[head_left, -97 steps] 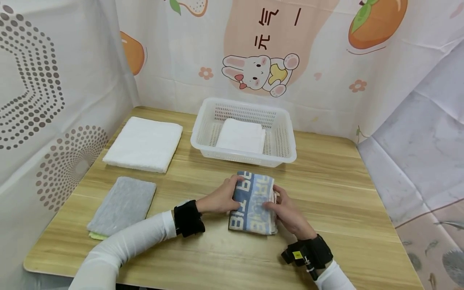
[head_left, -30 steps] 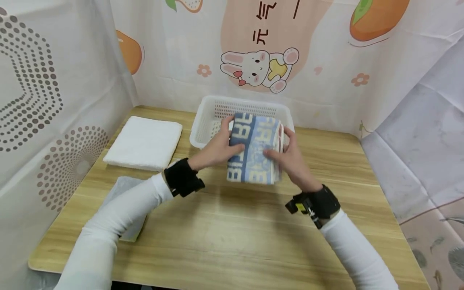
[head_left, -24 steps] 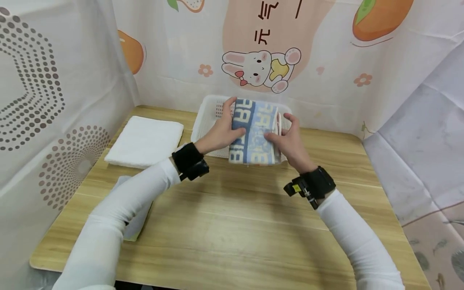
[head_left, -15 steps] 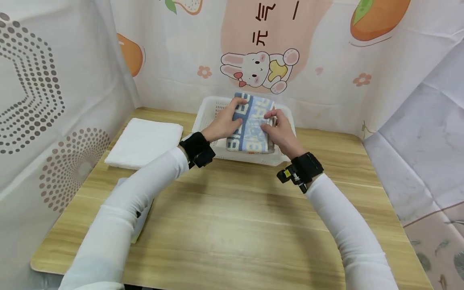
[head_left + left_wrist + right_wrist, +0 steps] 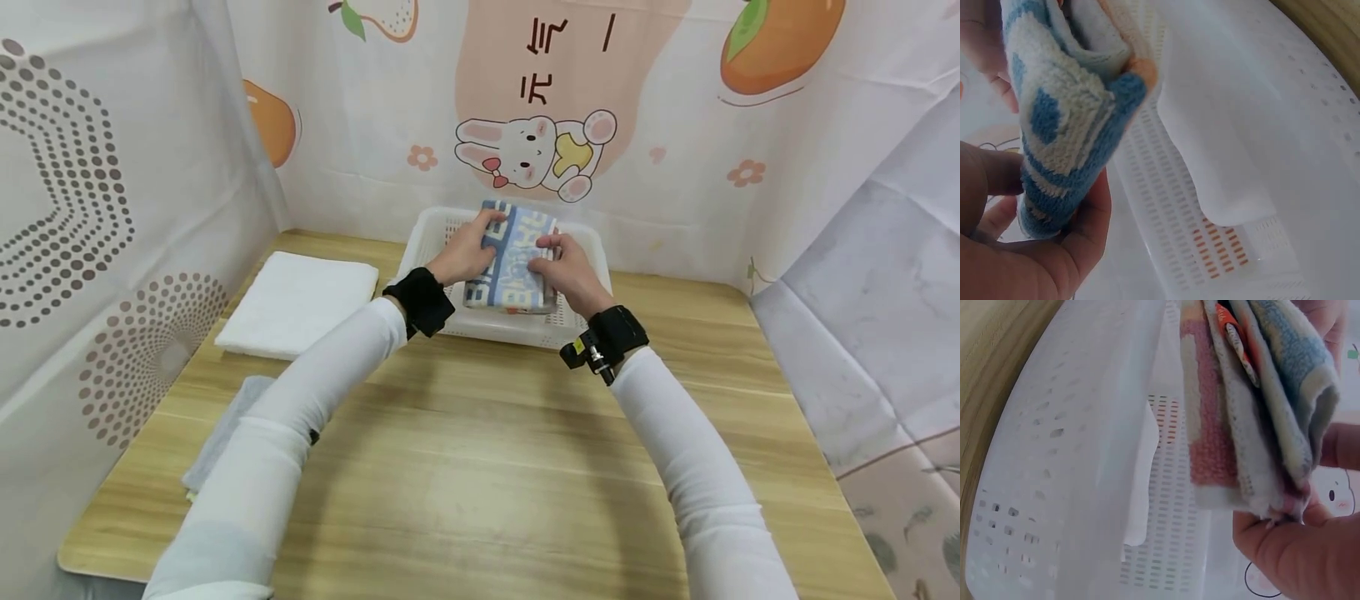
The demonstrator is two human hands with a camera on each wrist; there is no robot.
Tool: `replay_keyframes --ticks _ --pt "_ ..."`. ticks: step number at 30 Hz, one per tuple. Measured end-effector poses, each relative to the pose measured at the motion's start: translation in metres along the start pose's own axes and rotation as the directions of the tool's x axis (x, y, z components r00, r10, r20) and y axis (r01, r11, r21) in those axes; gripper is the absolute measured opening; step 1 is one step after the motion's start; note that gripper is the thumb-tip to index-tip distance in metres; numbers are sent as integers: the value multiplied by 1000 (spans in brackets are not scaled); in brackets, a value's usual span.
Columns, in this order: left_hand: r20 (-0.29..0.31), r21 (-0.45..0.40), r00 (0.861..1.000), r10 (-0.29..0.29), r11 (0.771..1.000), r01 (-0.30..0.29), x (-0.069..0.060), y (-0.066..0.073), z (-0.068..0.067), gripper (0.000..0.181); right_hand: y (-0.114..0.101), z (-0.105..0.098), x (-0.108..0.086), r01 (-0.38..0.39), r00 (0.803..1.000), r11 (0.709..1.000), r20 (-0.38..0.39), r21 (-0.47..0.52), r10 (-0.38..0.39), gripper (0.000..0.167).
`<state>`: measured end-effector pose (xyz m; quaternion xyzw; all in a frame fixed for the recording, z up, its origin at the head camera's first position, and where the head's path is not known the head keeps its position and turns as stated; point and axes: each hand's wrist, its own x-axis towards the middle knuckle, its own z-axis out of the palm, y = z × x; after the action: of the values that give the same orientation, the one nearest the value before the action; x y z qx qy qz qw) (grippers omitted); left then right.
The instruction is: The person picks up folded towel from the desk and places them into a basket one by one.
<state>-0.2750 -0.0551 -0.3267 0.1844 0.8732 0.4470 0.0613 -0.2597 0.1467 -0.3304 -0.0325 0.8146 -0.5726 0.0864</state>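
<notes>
A folded towel (image 5: 510, 271), blue with pale letters, is held over the white plastic basket (image 5: 517, 332). My left hand (image 5: 461, 254) grips its left edge, thumb on top and fingers wrapped underneath in the left wrist view. My right hand (image 5: 566, 271) pinches the right edge, where stacked layers and a red-striped part (image 5: 1210, 444) show in the right wrist view. Below the towel, a folded white cloth (image 5: 1210, 131) lies in the basket; the held towel hides it in the head view. Both wrist views show a gap between towel and basket floor.
At the back left of the wooden table (image 5: 465, 467) lies a thick folded white towel (image 5: 300, 302). A grey folded towel (image 5: 225, 433) nearer the front is partly covered by my left sleeve. A printed curtain (image 5: 360, 108) hangs close behind the basket.
Both hands have lifted the blue towel from the table and carried it away from me, over the basket. In the last half second it has shifted slightly left.
</notes>
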Motion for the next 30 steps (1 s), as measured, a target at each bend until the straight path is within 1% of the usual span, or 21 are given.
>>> replay_keyframes --ticks 3,8,10,11,13,16,19,20,22,24,27,30 --pt "19 0 1000 -19 1000 19 3 -5 1 61 2 2 5 -27 1000 1000 13 -1 27 53" --pt "79 -12 996 -33 999 34 6 -14 2 70 8 5 11 -41 997 999 65 -1 41 62" --pt "110 -1 993 -44 999 44 7 -16 2 74 11 6 12 -43 996 999 77 -2 43 65" --pt "126 17 990 -56 998 54 8 -17 3 75 13 6 13 -42 995 999 86 -8 42 66" --pt "163 51 983 -79 996 71 9 -20 5 79 18 8 15 -32 994 999 101 -20 34 69" --pt "230 115 965 -124 988 99 9 -25 11 83 27 12 17 -27 990 999 136 -26 30 74" --pt "280 166 950 -138 982 93 10 -30 17 83 35 14 18 -32 985 999 165 -42 38 78" --pt "289 176 947 -139 980 90 10 -31 19 83 37 14 19 -35 984 998 170 -44 42 79" --pt "291 192 947 -140 978 85 11 -34 22 83 41 14 19 -37 983 998 180 -47 45 80" --pt "290 203 945 -152 975 94 12 -37 24 84 45 14 20 -33 981 998 189 -53 42 80" --pt "288 212 940 -181 970 122 13 -41 27 85 50 16 23 -36 980 998 196 -51 45 82" --pt "293 214 932 -212 965 153 13 -45 28 85 53 18 24 -59 976 997 207 -58 70 82"
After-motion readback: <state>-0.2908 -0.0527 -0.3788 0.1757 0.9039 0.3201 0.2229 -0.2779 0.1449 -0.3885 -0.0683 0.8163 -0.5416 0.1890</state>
